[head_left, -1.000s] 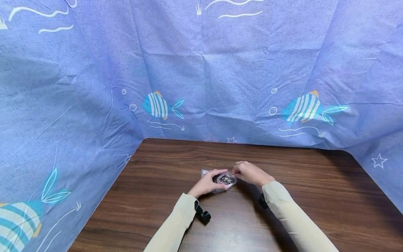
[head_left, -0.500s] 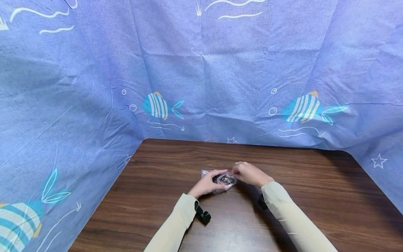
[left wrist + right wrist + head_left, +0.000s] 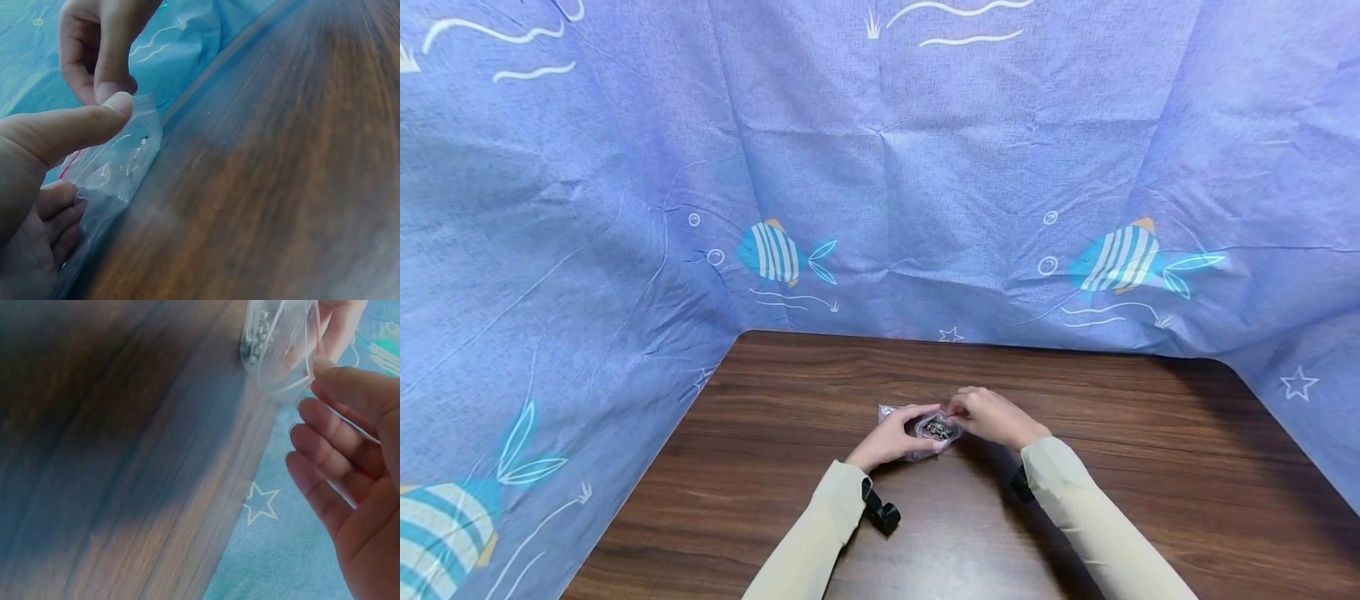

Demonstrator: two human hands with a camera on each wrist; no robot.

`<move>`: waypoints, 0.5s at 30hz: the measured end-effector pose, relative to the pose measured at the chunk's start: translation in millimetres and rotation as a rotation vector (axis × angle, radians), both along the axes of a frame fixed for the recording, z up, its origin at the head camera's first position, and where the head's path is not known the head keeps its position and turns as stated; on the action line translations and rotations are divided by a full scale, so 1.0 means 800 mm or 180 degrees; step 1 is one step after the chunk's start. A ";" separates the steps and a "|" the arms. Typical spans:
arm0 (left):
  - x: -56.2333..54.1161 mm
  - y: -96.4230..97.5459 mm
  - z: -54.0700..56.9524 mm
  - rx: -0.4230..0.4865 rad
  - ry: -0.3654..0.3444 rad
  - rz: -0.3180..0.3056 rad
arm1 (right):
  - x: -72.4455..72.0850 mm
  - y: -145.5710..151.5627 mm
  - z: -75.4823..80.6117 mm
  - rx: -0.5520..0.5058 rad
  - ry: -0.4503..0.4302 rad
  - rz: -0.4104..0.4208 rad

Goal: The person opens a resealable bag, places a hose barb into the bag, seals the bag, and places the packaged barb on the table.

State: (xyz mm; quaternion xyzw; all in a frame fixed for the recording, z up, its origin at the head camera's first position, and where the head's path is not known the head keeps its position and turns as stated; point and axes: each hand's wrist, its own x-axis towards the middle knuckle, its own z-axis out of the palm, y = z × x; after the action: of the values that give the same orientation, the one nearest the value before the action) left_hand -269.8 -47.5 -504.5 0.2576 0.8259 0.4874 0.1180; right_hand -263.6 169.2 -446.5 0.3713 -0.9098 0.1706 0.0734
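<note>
A clear zip-lock bag (image 3: pixel 122 165) with a red line along its seal stands up off the table with its mouth spread. Small shiny metallic beads (image 3: pixel 259 339) lie in the bottom of it. My left hand (image 3: pixel 893 438) holds the bag from the left, thumb on the near side and fingers on the far side. My right hand (image 3: pixel 992 414) pinches the bag's rim between thumb and index finger on the right side. Its other fingers are bent loosely, as the right wrist view shows. In the left wrist view the right fingertips meet the rim close to my left thumb (image 3: pixel 94 128).
The dark wood table (image 3: pixel 775 467) spreads around both hands. Blue fish-print cloth (image 3: pixel 940 167) hangs behind its far edge and along the sides. Black camera straps (image 3: pixel 880 510) sit at both wrists, below pale sleeves (image 3: pixel 820 533).
My right hand has shifted slightly left, so its fingertips sit further over the bag's rim. The left hand and the bag stay nearly where they were.
</note>
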 end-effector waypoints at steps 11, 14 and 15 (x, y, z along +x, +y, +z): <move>-0.002 0.003 0.003 0.0061 0.0014 0.0161 | 0.024 -0.014 -0.006 -0.0389 -0.0312 -0.0743; -0.004 0.006 0.005 0.0117 0.0041 0.0296 | 0.031 -0.016 -0.008 -0.0425 -0.0385 -0.0937; -0.004 0.007 0.006 0.0135 0.0051 0.0333 | 0.033 -0.017 -0.008 -0.0436 -0.0401 -0.0981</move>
State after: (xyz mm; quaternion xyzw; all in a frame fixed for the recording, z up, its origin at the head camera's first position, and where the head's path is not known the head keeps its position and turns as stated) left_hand -273.2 -41.8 -499.5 0.2204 0.8287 0.5082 0.0802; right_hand -237.2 155.9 -453.0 0.2102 -0.9449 0.2419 0.0666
